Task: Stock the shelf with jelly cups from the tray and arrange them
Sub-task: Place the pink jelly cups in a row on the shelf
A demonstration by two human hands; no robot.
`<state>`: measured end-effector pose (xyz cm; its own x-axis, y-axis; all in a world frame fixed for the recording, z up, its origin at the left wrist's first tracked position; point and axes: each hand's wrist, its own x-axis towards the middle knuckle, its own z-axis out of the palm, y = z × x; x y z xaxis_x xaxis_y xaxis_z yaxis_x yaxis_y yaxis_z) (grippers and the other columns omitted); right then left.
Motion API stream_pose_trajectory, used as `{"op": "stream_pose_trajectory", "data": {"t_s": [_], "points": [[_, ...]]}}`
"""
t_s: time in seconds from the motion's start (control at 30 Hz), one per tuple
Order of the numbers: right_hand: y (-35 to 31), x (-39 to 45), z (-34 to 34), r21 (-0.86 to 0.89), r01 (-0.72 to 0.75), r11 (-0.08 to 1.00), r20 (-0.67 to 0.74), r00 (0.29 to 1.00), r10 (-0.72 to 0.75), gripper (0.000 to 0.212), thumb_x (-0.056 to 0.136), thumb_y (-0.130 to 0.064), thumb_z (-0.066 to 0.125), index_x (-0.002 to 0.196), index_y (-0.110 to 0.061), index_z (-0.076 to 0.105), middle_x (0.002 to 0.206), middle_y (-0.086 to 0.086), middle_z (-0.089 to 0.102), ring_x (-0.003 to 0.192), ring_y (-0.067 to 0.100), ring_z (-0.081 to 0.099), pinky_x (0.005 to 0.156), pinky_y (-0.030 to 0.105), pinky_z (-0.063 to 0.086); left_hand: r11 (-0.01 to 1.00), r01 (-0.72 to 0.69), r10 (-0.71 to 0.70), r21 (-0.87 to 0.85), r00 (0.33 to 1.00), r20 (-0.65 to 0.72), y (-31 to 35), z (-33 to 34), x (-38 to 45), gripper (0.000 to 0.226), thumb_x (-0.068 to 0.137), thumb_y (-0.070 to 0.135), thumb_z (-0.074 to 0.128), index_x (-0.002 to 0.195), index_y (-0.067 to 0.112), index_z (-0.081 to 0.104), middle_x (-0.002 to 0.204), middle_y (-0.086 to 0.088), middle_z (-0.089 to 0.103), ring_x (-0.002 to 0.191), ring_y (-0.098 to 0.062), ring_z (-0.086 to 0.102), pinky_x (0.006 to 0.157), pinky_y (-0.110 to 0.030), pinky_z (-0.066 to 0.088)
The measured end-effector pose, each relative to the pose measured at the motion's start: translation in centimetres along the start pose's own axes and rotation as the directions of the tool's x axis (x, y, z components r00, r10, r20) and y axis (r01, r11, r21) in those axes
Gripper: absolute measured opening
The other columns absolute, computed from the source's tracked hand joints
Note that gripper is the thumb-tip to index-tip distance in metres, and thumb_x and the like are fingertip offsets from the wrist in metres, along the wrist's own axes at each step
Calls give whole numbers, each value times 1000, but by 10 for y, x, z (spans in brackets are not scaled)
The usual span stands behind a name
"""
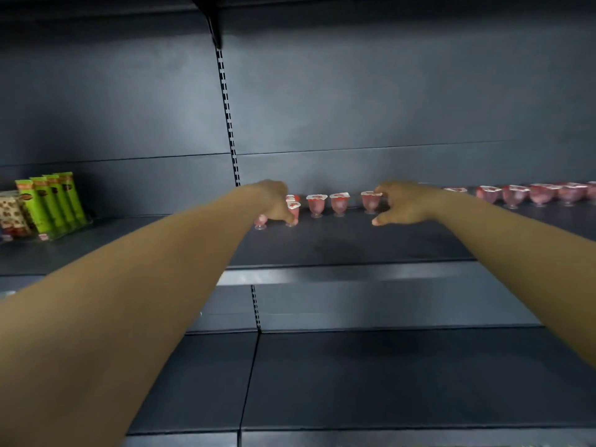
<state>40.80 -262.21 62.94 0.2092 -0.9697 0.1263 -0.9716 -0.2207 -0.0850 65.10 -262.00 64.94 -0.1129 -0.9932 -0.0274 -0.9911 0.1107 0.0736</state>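
Note:
Pink jelly cups with red-and-white lids stand in a row along the back of the dark shelf (354, 243). My left hand (274, 201) reaches in at the row's left end, its fingers curled down on a jelly cup (293, 214); another cup (260, 221) peeks out under the hand. Two cups (316, 204) (339, 203) stand free between my hands. My right hand (406, 203) touches the lid of a cup (371, 201) with its fingertips, thumb spread low. More cups (541, 194) run to the right edge. No tray is in view.
Green packets (53, 201) and a patterned box (13, 214) stand at the shelf's left end. A slotted upright (229, 117) divides the back wall. A lower shelf (387, 375) lies beneath. The shelf's front half is bare.

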Motion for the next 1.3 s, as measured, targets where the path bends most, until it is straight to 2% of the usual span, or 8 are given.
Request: {"op": "stream_pose_trajectory", "data": {"t_s": [0.07,0.17,0.23,0.57,0.7,1.0,1.13,1.3], "points": [[7,-41,-3,-53,0,999,-13,1000,-1,48,85,-41,66,120,-12,49,129,9,52,106,26,49,85,30,39,998,-52,53,45,998,-31,24,9,-31,42,83,41,66,106,6,61,93,-7,67,94,-28,62,87,-31,47],[20,-100,2,-94,-10,996,-21,1000,8,68,84,-45,66,140,-17,39,148,8,36,133,30,38,107,36,34,994,-81,85,69,995,-61,58,28,-76,57,87,40,62,131,8,46,131,-9,51,120,-29,49,94,-34,40],[30,-135,10,-74,-22,997,8,1000,22,77,85,-43,66,147,-14,31,152,10,31,137,30,32,110,35,30,995,-93,95,46,994,-51,77,46,-102,70,87,42,61,142,6,36,145,-10,40,131,-30,40,104,-37,37],[116,-247,98,126,-116,985,106,989,103,69,90,-36,62,147,-18,28,155,4,24,141,25,25,113,36,24,969,-231,241,-88,962,126,177,178,-150,66,89,37,60,144,13,33,149,-6,33,135,-26,34,107,-35,32],[166,-275,162,178,-183,967,179,972,151,64,88,-33,64,143,-18,35,150,5,34,136,24,34,108,34,30,956,-250,280,-151,931,235,216,265,-143,64,88,39,62,141,14,38,146,-6,40,131,-26,40,102,-34,35],[312,-321,367,203,-401,893,529,813,245,61,88,-33,63,141,-18,39,142,6,44,129,22,44,98,28,35,937,48,171,-346,800,576,301,505,-119,59,86,33,65,137,11,44,139,-9,47,124,-23,48,98,-30,40],[368,-323,465,257,-483,837,675,710,203,56,86,-27,67,136,-14,44,137,9,49,123,22,48,98,31,41,889,272,52,-369,741,669,336,607,-104,52,86,32,65,131,8,51,134,-11,53,120,-24,52,96,-29,43],[426,-326,586,244,-481,842,788,605,117,58,85,-27,67,137,-13,45,140,7,48,124,21,48,96,28,40,862,389,-7,-325,650,760,369,734,-89,49,87,33,63,129,10,53,129,-9,57,115,-22,57,90,-26,44]]}}
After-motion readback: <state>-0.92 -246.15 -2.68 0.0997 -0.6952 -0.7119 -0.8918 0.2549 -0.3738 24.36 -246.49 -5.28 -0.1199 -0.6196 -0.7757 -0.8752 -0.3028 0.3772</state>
